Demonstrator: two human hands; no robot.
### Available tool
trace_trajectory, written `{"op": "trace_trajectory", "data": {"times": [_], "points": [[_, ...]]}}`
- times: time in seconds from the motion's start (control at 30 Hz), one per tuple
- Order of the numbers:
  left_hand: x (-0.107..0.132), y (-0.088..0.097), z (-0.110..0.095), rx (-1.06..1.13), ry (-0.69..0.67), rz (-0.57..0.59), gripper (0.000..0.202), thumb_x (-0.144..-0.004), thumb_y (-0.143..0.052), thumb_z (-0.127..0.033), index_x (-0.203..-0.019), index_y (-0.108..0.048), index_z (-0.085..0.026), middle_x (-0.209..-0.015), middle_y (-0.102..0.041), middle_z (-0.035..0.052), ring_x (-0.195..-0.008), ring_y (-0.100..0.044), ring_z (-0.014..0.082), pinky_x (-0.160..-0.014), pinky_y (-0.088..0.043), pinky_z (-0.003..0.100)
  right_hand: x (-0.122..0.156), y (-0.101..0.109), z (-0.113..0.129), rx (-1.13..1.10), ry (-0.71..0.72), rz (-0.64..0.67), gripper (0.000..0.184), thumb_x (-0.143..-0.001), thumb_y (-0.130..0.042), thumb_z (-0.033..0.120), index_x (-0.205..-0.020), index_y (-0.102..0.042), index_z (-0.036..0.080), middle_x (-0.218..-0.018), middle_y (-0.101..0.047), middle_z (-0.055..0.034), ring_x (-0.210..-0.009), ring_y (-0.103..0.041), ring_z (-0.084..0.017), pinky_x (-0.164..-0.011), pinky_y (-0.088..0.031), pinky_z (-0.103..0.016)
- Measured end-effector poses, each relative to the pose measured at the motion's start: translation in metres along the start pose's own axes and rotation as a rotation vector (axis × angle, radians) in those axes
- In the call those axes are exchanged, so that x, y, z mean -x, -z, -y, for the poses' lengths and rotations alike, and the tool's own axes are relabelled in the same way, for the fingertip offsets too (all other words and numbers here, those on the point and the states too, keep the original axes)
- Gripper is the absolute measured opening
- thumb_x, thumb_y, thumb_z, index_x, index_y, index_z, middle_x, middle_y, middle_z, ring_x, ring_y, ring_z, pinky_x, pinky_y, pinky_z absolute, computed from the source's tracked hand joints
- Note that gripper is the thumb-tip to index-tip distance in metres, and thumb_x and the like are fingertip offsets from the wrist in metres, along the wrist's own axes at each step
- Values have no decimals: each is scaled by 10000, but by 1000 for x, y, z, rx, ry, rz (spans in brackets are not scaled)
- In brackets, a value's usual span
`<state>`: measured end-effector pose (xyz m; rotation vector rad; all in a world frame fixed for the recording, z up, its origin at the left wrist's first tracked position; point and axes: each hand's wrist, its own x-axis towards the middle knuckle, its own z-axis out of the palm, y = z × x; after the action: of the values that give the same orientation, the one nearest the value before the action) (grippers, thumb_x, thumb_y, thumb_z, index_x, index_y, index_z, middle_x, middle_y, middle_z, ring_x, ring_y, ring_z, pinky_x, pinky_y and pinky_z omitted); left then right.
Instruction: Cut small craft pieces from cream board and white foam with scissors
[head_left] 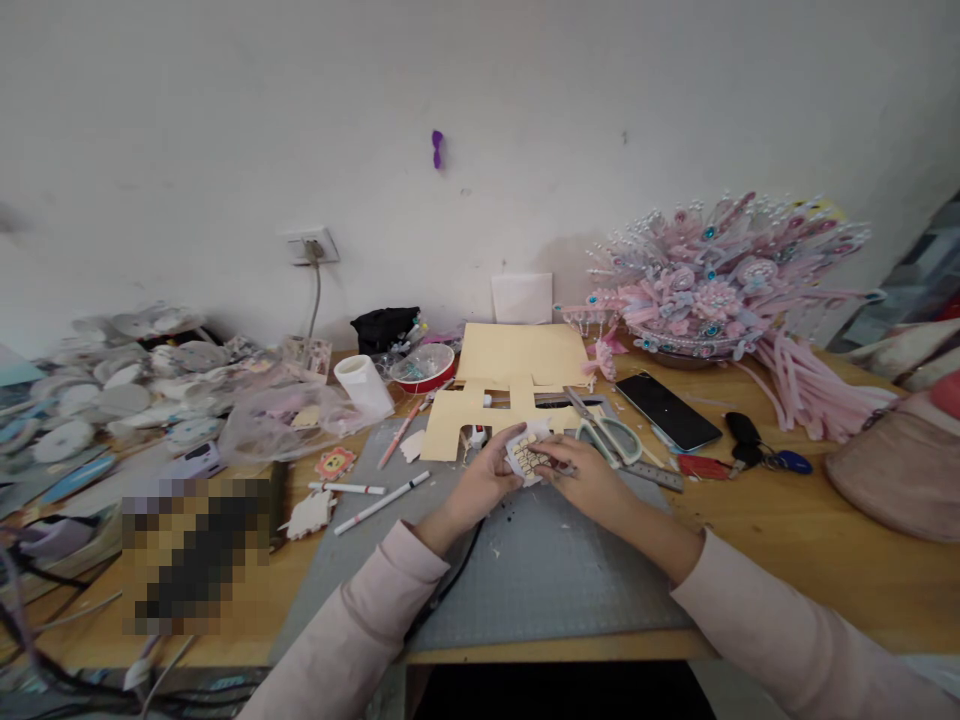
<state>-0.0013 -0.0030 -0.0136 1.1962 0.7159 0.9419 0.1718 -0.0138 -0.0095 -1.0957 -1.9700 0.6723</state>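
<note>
Above the grey cutting mat (540,590), my left hand (484,480) grips a small white sheet (527,456) bearing rows of little yellowish, dark-edged shapes. The fingers of my right hand (581,478) are closed at the sheet's right side; whether they pinch the sheet or a small piece on it is hidden. Just beyond my hands lies cut cream cardboard (442,425) with openings in it. A pair of scissors (619,440) with pale green handles rests right beside my right hand. Two white pens (382,503) lie left of my left hand.
A metal ruler (660,476), black phone (667,410) and keys (750,455) are on the right, near a pink bag (892,465). A pink beaded flower arrangement (712,290) stands behind. White discs (124,395) pile up at left. A white roll (364,385) leans beside a red-rimmed bowl (424,370).
</note>
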Motion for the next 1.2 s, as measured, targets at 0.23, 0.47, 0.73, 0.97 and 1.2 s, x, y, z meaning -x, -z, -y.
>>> {"op": "trace_trajectory", "data": {"times": [0.23, 0.47, 0.73, 0.97, 1.2], "points": [[7, -3, -10, -131, -32, 4, 546, -602, -682, -139, -1133, -569, -197, -1184, -584, 80, -888, -584, 172, -760, -436, 279, 0, 1, 2, 17, 5, -3, 268, -809, -589, 185, -1057, -678, 238, -1024, -653, -82, -956, -586, -226, -882, -445, -390], [5, -5, -13, -304, -32, -116, 401, -642, -656, -164, -1040, -608, -181, -1106, -629, 60, -971, -564, 203, -797, -433, 296, 0, -2, 1, -21, 43, -13, 234, -801, -602, 205, -1016, -684, 246, -971, -658, -72, -903, -590, -212, -823, -464, -364], [2, 1, -10, -372, -88, -260, 373, -629, -612, -122, -997, -631, -178, -1002, -647, 34, -850, -560, 171, -741, -422, 272, -2, 8, 10, -433, -372, -34, 366, -791, -562, 492, -612, -620, 178, -574, -605, -20, -530, -553, -134, -512, -447, -246], [5, -2, -14, -333, -177, -250, 487, -683, -623, -212, -1166, -572, -181, -1236, -569, 72, -947, -548, 187, -757, -425, 271, 3, 0, 23, -1075, -788, 207, 243, -754, -662, 398, -788, -655, 157, -701, -695, -36, -554, -612, -92, -529, -482, -189], [8, -8, -16, -314, -137, -214, 562, -658, -646, -226, -1205, -526, -188, -1205, -559, 75, -829, -544, 151, -632, -416, 232, 2, -12, 15, -1048, -640, -30, 273, -588, -786, 341, -733, -646, 157, -641, -608, 19, -564, -543, -86, -535, -434, -202]]}}
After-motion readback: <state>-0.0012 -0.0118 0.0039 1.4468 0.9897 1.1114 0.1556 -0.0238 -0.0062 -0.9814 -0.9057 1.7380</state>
